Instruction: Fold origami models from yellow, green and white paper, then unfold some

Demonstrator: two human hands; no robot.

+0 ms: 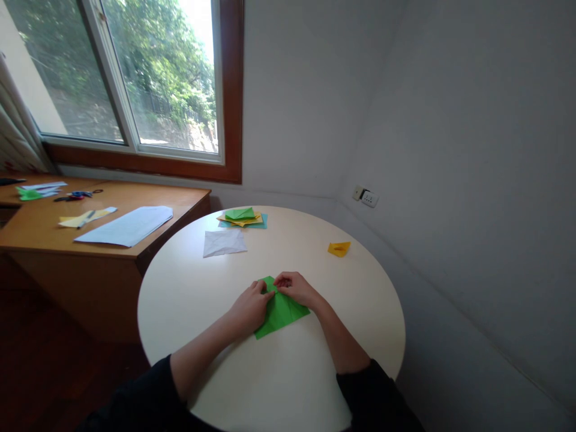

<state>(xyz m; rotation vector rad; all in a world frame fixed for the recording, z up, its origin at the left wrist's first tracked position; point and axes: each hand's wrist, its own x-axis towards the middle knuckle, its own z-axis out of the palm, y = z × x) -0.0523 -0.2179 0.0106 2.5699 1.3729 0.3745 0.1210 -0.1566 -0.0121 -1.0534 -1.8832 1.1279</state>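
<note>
Both hands rest on a flat green sheet of folded paper (pixel 279 312) that lies on the round cream-white table (pixel 189 300), in the near middle part of it. The left hand (pixel 250 307) lies flat over the left side of the green paper, fingers stretched toward its upper corner. The right hand (pixel 294 287) is curled at the top edge of the paper, and its fingertips seem to pinch a small fold there, though the view is too small to be sure. The two hands almost touch each other at this upper corner.

Farther on the table lies a creased white square paper (pixel 224 242), and behind it a small pile of yellow, green and blue paper sheets (pixel 243 218). To the right, well apart from the hands, sits a small folded yellow paper piece (pixel 339 248). Beside the table, under the window (pixel 135 78), stands a brown wooden desk (pixel 49 240) with a large white sheet (pixel 128 225) on it.
</note>
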